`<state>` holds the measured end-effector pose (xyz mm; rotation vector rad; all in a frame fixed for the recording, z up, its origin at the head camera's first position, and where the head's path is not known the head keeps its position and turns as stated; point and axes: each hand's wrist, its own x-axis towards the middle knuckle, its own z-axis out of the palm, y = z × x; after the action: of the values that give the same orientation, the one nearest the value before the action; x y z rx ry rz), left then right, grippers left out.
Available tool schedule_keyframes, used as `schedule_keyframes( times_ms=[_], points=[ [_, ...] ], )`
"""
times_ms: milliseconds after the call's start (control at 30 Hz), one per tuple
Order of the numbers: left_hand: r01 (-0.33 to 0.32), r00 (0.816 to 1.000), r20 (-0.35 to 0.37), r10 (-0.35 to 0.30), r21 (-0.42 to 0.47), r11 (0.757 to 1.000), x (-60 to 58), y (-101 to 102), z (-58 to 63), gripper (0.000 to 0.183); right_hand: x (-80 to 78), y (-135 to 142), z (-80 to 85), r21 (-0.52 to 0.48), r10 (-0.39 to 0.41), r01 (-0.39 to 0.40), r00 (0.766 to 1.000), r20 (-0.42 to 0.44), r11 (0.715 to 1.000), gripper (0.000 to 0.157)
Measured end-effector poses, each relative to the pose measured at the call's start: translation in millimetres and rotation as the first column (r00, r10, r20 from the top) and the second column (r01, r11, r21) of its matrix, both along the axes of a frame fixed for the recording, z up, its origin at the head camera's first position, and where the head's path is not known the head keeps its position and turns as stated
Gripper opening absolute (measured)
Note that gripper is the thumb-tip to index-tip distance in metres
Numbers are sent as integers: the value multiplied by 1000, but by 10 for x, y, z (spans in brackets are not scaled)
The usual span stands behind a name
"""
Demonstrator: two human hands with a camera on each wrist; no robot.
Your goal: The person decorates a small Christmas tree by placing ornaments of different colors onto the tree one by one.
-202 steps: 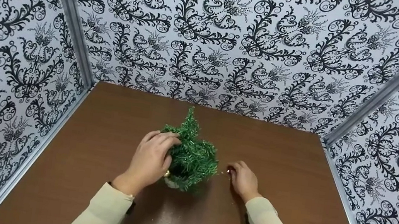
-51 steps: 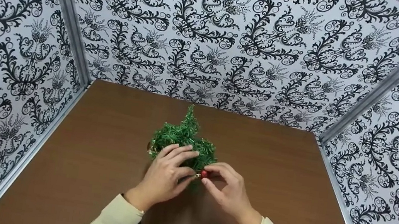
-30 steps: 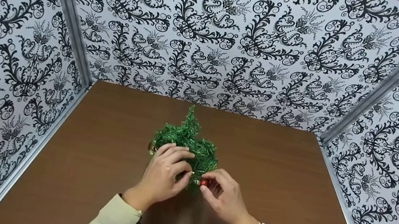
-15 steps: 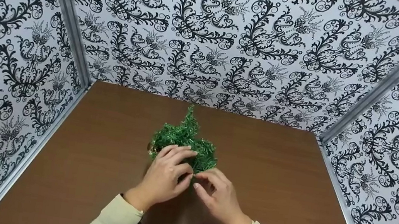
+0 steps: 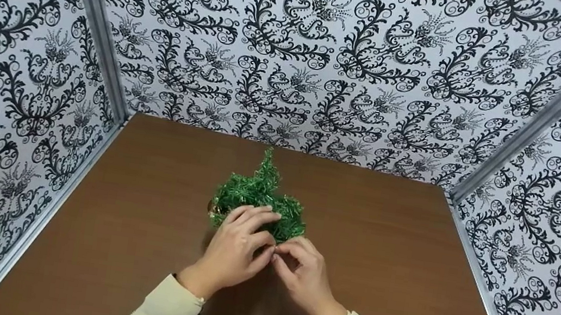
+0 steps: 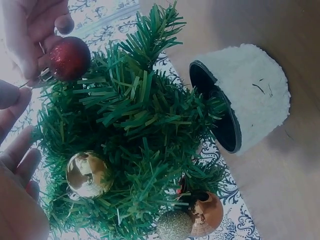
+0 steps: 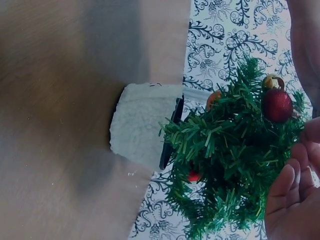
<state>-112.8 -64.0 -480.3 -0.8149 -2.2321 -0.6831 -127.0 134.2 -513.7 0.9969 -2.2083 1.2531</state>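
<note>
A small green tinsel Christmas tree (image 5: 256, 190) stands on the table in front of both hands. My left hand (image 5: 233, 250) lies against its near side, thumb and index fingertip pinching a thin string. My right hand (image 5: 305, 276) meets it there, thumb and index also pinched at the string. Below the fingertips hangs a glittery red bauble (image 6: 70, 59) against the branches, hidden by the hands in the head view. The left wrist view shows a shiny gold bauble (image 6: 89, 174), a glittery gold bauble (image 6: 174, 225) and a copper bauble (image 6: 208, 214) on the tree.
The tree's base is a white, rough-covered pot (image 7: 145, 122) with a dark rim, standing on the brown table (image 5: 384, 238). Walls papered in black and white scrolls (image 5: 296, 44) enclose the back and sides, with grey corner posts (image 5: 101, 28).
The tree has been turned, and the right hand has come in from the right with the red bauble. Its fingers have since shifted from the ball to the string, against the left fingertips.
</note>
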Motion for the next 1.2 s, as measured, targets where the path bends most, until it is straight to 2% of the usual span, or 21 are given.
schedule_keyframes(
  times_ms=[333,533,667,833,900,1067,1200],
  points=[
    [-3,1000,-4,3,5,1000,-1,-3,-4,7,24,-11,20,-52,27,-27,1000,15,998,17],
    [-3,1000,-10,3,5,1000,17,-1,1,8,32,-54,11,-37,-27,27,1000,-4,999,20],
    [3,1000,-6,-3,-2,1000,30,0,5,9,39,-80,11,-67,-46,47,999,6,997,21],
    [-8,1000,-5,8,4,1000,21,-36,1,7,121,-116,181,-106,-11,16,999,42,994,19],
    [-21,1000,-10,21,-4,1000,15,-55,1,7,117,-100,174,-98,-5,10,999,51,995,16],
    [-50,999,-19,49,-61,997,10,-79,11,10,21,-26,10,-18,-46,46,999,-13,999,16],
    [-55,998,-35,52,-98,994,16,-86,13,9,9,-6,-8,51,-82,89,989,-125,995,16]
  ],
)
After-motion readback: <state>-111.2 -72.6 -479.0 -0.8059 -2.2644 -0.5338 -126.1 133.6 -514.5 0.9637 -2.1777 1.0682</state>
